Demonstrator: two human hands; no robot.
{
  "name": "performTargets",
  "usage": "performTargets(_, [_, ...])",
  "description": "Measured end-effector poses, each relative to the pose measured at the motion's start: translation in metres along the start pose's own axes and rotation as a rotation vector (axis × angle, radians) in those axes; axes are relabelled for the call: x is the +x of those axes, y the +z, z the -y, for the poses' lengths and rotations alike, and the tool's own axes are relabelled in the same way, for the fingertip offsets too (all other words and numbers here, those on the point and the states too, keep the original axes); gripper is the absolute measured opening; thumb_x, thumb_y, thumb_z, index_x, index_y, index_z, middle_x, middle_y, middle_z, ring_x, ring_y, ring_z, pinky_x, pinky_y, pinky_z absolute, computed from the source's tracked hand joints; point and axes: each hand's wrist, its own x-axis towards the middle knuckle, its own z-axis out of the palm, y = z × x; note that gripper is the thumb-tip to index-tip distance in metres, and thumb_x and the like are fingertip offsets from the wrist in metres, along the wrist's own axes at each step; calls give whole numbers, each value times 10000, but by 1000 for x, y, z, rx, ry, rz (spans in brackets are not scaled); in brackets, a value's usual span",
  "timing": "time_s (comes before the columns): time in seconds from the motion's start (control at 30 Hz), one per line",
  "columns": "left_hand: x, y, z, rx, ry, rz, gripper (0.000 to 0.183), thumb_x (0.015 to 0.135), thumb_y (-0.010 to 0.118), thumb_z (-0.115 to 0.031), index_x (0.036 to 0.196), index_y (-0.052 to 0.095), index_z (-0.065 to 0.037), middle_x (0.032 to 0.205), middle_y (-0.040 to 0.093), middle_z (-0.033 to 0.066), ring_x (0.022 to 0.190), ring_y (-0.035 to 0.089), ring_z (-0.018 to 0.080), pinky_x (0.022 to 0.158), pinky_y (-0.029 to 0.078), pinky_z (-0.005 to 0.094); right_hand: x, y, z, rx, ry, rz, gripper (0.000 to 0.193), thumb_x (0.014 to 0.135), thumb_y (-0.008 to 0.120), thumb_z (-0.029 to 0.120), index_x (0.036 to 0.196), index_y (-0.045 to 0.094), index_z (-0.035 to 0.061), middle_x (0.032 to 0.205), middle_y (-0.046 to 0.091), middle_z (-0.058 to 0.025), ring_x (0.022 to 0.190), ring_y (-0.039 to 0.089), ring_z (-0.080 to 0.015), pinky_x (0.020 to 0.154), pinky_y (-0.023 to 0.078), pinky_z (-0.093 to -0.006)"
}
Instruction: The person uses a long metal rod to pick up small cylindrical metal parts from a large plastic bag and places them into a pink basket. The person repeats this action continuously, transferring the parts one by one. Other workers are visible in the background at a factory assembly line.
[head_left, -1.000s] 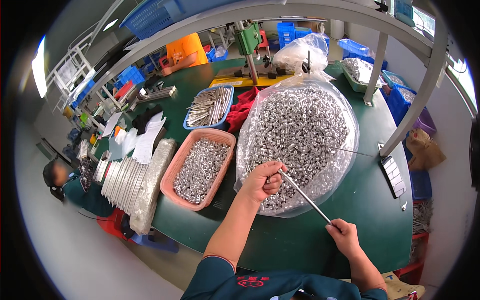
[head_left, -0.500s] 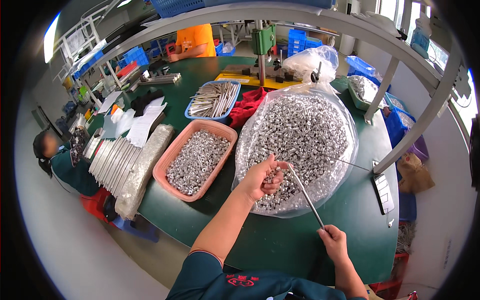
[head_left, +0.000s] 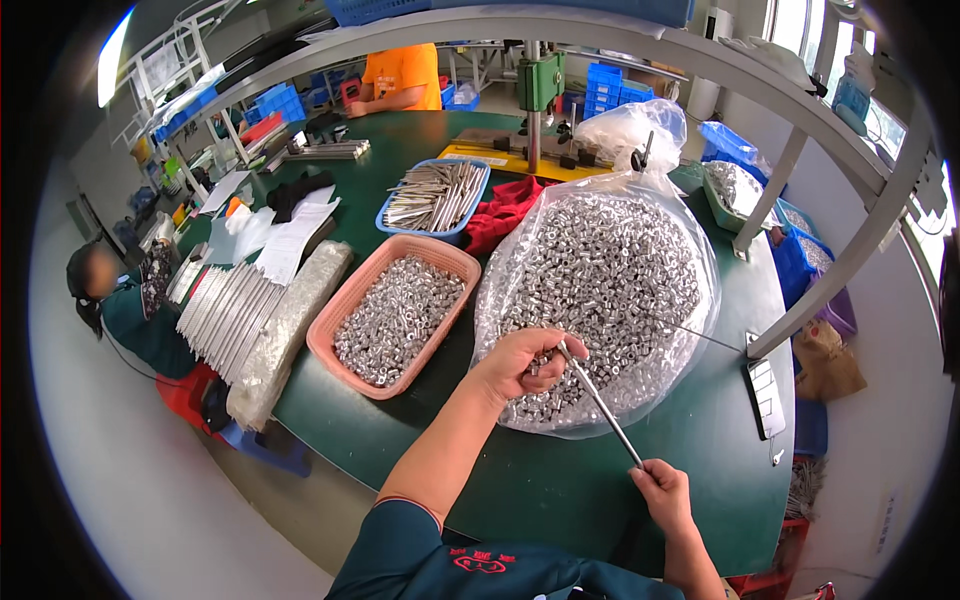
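1. Since half a second ago, the left hand (head_left: pixel 528 362) has drawn its thumb down, which then stood up; thumb and forefinger now meet at the upper end of one slim, straight, silver metal rod (head_left: pixel 610 410).
2. Its other fingers are curled in; I cannot tell how many small pieces they hold.
3. The right hand (head_left: pixel 663 492) is closed around the rod's lower end, so the rod slants between the two hands, its upper end over the bag.
4. Just beyond and under the grip lies one clear plastic bag (head_left: pixel 497 300), full of short silver metal rings (head_left: pixel 620 260), too many to count.
5. Left of the grip sits one salmon-pink plastic basket (head_left: pixel 340 366) of similar rings.
6. Farther beyond it stands one blue plastic basket (head_left: pixel 425 236) of thin metal rods (head_left: pixel 430 200), with one crumpled red cloth (head_left: pixel 503 213) beside it.
7. I see two other people: one in orange (head_left: pixel 405 70) far beyond the grip, one in dark green (head_left: pixel 140 320) well to its left.
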Motion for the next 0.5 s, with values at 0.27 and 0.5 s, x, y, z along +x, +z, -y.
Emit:
performTargets(0.27, [6, 11, 13, 47, 26, 38, 562, 989, 413, -481, 1129, 600, 30, 545, 427, -11, 399, 291, 38, 359, 205, 200, 0, 3, -2, 7, -7, -52, 144, 860, 667, 119, 846, 642, -22, 574, 467, 25, 562, 407, -38, 505, 345, -227])
performTargets(0.5, [6, 15, 8, 55, -63, -203, 525, 993, 373, -518, 1133, 563, -49, 633, 481, -4, 421, 292, 41, 370, 192, 191, 0, 1, -2, 52, 52, -60, 154, 865, 661, 127, 837, 639, -22, 583, 464, 33, 570, 406, -36, 511, 345, -228])
